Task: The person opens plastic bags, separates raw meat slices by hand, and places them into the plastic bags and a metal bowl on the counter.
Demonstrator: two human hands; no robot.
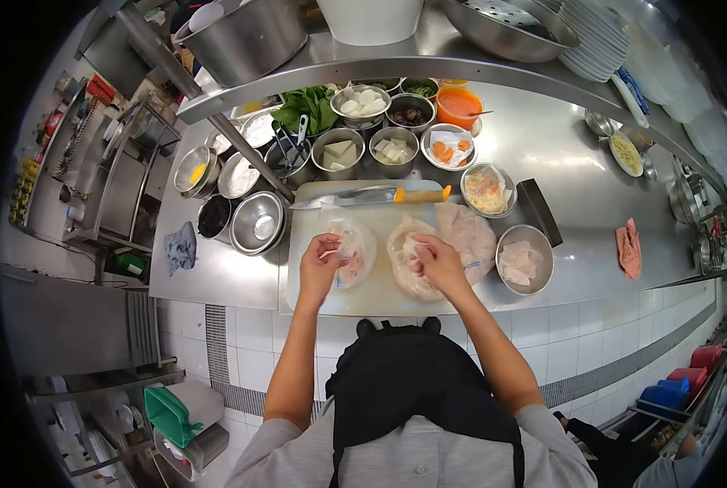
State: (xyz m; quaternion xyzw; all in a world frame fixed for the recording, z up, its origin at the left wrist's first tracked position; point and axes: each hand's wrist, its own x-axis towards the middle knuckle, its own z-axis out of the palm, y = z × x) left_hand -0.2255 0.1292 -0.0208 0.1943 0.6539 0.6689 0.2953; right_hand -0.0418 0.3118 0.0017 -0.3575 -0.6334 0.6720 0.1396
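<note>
My left hand (323, 262) pinches the edge of a see-through plastic bag (357, 250) with a little pale food in it. At the mouth of a second, fuller plastic bag (412, 281), my right hand (438, 264) has its fingers closed on the bunched film. Both bags lie on a whitish cutting board (355, 305). To the right, a larger bag of pale pinkish meat (465, 232) rests partly on the board. A knife (355, 197) with a yellow-ended handle lies along the board's far edge. Beside the bags stands a steel bowl (549, 264) with pale meat slices (519, 262).
Several steel bowls stand behind the board, including tofu (339, 154), leafy greens (306, 110) and an orange tub (458, 107). A steel shelf (396, 75) crosses above them. Cloths lie at left (180, 248) and right (628, 248). Another person (599, 443) is partly visible at lower right.
</note>
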